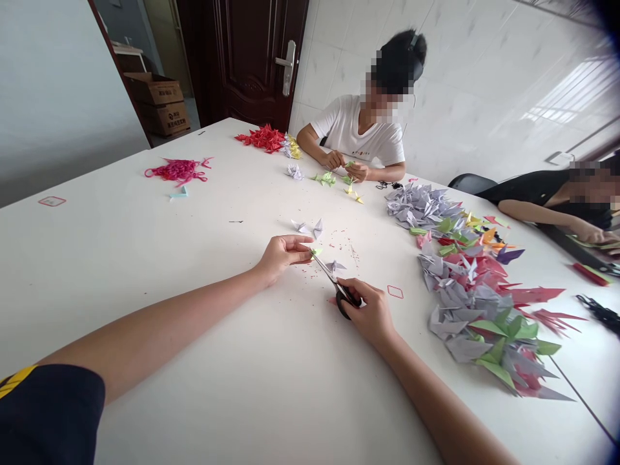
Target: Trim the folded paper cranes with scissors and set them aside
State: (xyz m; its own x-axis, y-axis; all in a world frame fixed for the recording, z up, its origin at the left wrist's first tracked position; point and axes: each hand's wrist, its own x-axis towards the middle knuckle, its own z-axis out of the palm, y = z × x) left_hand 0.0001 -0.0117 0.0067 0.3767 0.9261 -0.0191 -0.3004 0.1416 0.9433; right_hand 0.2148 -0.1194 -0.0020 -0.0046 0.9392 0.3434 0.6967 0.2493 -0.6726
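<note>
My left hand (287, 256) pinches a small green folded paper piece (316, 253), possibly a paper crane, mostly hidden by the fingers. In my right hand (369, 306) is a pair of scissors (345, 298) with black handles. The scissor tips reach the green paper at my left fingertips; whether they are cutting into it I cannot tell. Just beyond my hands lie white paper cranes (318, 228), and another white crane (335, 265) sits beside the blades. Tiny reddish scraps (346, 244) are scattered on the white table (203, 387) around them.
A long heap of paper cranes (455, 303) covers the table's right side. Pink strung pieces (179, 170) lie at the far left, red cranes (264, 138) at the back. One person (358, 135) handles green paper across the table; another person (557, 200) sits at the right.
</note>
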